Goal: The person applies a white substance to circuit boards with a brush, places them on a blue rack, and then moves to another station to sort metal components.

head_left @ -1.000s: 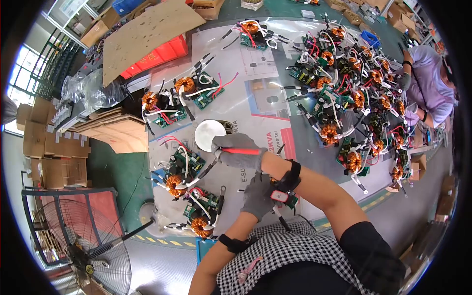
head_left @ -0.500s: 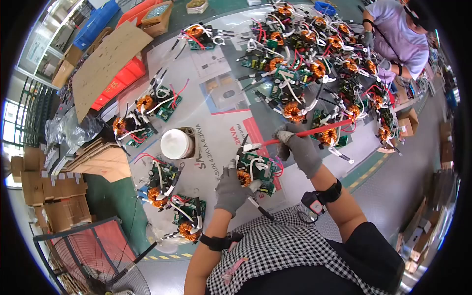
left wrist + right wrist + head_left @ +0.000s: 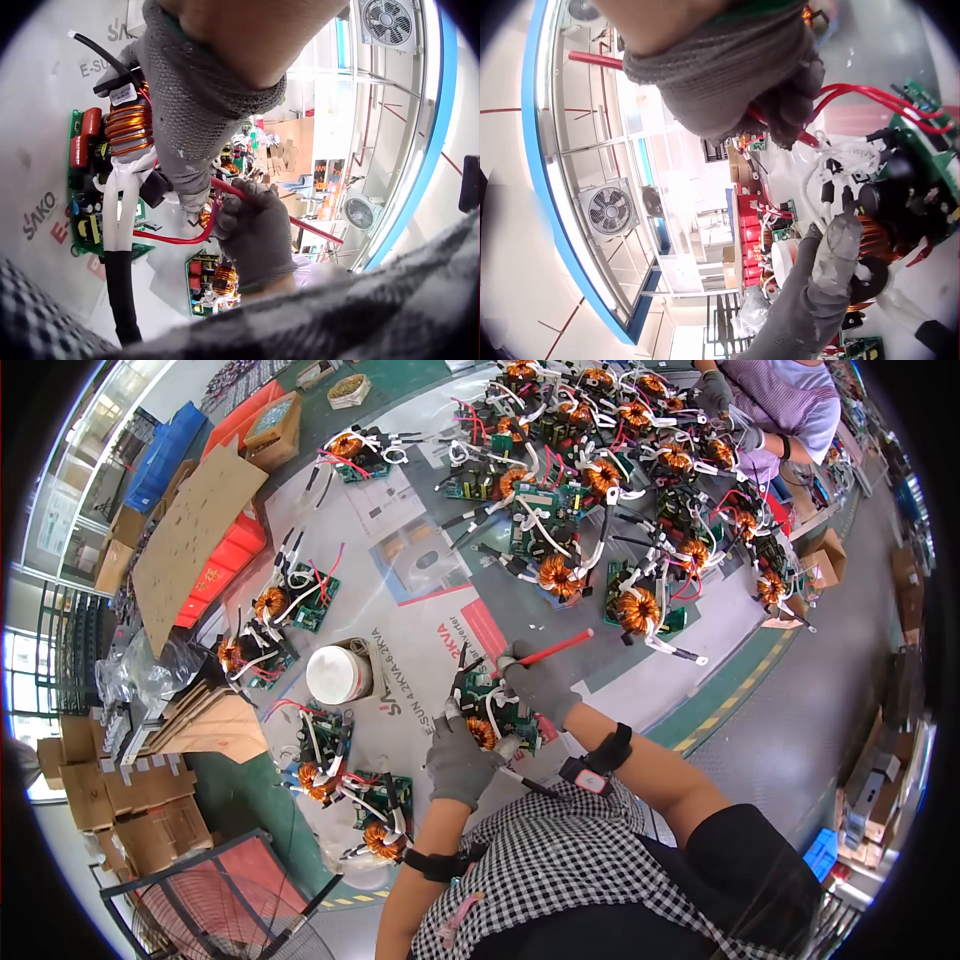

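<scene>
One green circuit board (image 3: 515,713), likely stiff and fragile, lies at three o'clock of the white round tub (image 3: 333,675). Grey-gloved left hand (image 3: 461,760) clasps its copper-wound coil (image 3: 482,734), probably the best hold; grey-gloved right hand (image 3: 540,688) pinches a slim red stick (image 3: 556,647).

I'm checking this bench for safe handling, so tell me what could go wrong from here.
1. The red rod in the right hand ends close to the left hand, which holds the circuit board at its copper coil; a slip might jab that hand or the board.
2. Red wires loop right beside the right hand and could snag as it moves.
3. The white tub stands beyond the left hand; a wide reach might knock it over.
</scene>
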`<state>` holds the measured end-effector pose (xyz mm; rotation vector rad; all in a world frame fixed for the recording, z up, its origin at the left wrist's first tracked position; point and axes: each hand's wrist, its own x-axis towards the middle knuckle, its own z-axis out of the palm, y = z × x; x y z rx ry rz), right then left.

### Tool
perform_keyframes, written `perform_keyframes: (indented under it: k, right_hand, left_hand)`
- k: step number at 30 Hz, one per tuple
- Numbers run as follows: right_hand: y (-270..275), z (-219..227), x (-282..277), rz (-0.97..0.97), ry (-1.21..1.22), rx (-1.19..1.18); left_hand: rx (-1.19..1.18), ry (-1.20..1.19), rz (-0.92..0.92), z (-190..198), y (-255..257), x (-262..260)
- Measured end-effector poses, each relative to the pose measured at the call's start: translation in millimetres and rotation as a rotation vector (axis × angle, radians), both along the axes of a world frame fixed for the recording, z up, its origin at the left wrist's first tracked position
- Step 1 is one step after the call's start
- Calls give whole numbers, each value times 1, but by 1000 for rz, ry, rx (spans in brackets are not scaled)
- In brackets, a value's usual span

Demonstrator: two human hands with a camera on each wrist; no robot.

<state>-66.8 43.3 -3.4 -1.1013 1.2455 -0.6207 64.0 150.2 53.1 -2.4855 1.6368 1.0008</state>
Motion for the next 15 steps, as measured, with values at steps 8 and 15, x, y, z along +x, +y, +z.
perform_keyframes:
  k: [8, 15]
  right_hand:
    - [2, 21, -10, -157, -258, 144]
    - [3, 5, -5, -83, -50, -13]
  left_hand:
    - [-41, -32, -12, -8, 2, -1]
    - [-83, -47, -13, -17, 7, 0]
